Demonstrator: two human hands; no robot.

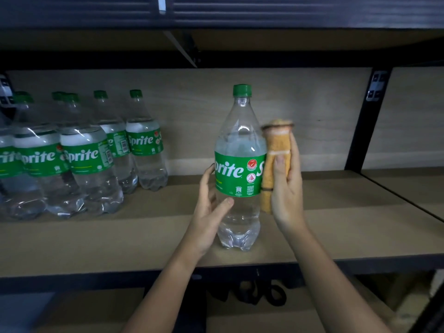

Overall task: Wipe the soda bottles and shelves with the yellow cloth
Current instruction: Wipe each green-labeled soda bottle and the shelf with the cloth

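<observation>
Bottle (239, 169) labelled "Sprite" | left hand (211, 203) fingers curled round it | right hand (286, 186) grips yellow cloth (276, 164)

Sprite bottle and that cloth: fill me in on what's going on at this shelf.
A person is wiping a soda bottle. The left hand steadies an upright Sprite bottle standing on the wooden shelf, fingers curled loosely round its lower half. The right hand grips a folded yellow cloth and presses it against the bottle's right side, beside the label. A group of other Sprite bottles stands further left on the same shelf, apart from this one.
</observation>
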